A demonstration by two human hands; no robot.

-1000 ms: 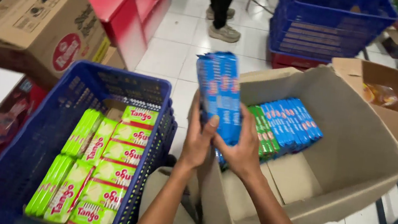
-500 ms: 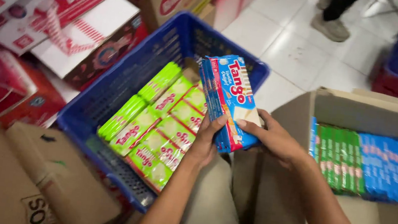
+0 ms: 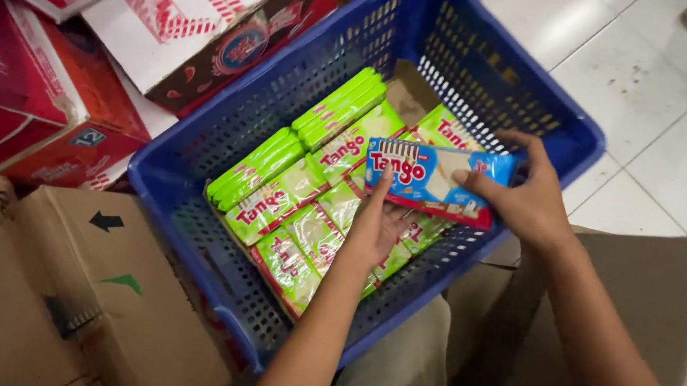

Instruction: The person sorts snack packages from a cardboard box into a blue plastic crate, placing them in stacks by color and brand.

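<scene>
The person is lowering a blue wafer pack (image 3: 428, 177) into the blue plastic basket (image 3: 189, 170), holding it flat just above the green wafer packs (image 3: 307, 206) that are already lying in rows across the basket floor. The right hand (image 3: 526, 198) is gripping the pack's right end, fingers curled over its far edge, while the left hand (image 3: 374, 227) is supporting it from beneath, fingers extended and pressing against its near edge. Judging by the layout, the green layer is covering most of the bottom, with bare mesh showing at the near left; the blue pack is not yet resting on anything. More blue and green packs are waiting in the cardboard carton (image 3: 655, 284) at the right. Compared with half a second ago, the pack has turned from upright to nearly level and has moved over the basket's middle.
</scene>
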